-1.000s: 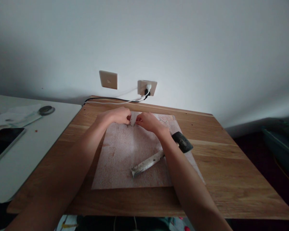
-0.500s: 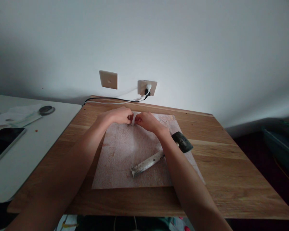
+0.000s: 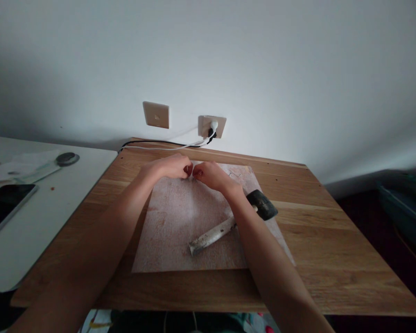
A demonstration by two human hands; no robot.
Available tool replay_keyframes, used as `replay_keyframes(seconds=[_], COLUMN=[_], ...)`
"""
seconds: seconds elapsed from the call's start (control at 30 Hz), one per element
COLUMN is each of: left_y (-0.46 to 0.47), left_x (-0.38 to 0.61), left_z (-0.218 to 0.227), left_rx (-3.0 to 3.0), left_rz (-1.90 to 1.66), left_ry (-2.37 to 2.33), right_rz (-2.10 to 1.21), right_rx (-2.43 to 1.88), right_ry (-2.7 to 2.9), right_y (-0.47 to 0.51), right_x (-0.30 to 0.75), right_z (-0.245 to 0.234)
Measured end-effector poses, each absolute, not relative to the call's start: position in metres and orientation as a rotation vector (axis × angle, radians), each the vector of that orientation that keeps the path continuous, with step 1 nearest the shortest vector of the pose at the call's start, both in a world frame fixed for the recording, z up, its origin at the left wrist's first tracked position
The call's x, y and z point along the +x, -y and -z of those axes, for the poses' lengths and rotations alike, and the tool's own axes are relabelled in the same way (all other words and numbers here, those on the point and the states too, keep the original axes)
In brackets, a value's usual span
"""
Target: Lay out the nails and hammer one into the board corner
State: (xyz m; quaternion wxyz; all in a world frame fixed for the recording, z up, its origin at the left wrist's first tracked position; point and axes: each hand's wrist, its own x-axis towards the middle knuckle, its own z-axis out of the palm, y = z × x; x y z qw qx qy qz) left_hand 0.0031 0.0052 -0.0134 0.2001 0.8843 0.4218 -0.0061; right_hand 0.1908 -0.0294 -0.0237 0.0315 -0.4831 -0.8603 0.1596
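My left hand (image 3: 176, 166) and my right hand (image 3: 210, 174) meet almost fingertip to fingertip above the far part of a pale, reddish-grey board (image 3: 173, 231). Both have their fingers pinched together. Whatever lies between them is too small to make out. A mallet with a black head (image 3: 262, 205) and a worn, whitish handle (image 3: 211, 237) rests on the board, partly hidden beneath my right forearm. Thin metal pieces, perhaps nails (image 3: 235, 175), lie on the board just right of my right hand.
The board lies on a wooden table (image 3: 333, 259) against a white wall. Black and white cables run along the back edge to a wall socket (image 3: 219, 126). At left, a white table (image 3: 65, 203) holds a phone (image 3: 7, 206), a dark round object (image 3: 67, 159) and plastic packaging (image 3: 24, 167).
My right hand has shifted very slightly left, closer to the left fingertips. The mallet and board stay where they were.
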Motion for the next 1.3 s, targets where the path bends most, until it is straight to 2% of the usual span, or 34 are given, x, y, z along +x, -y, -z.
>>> replay_keyframes(seconds=[1.3], left_y=[-0.0069], left_x=[0.0084], left_z=[0.0215], left_rx=[2.438], left_rz=[-0.03], left_ry=[-1.139], right_rz=[-0.531], right_rx=[-1.503], right_ry=[2.678], right_y=[0.024], right_x=[0.1937], right_z=[0.0311])
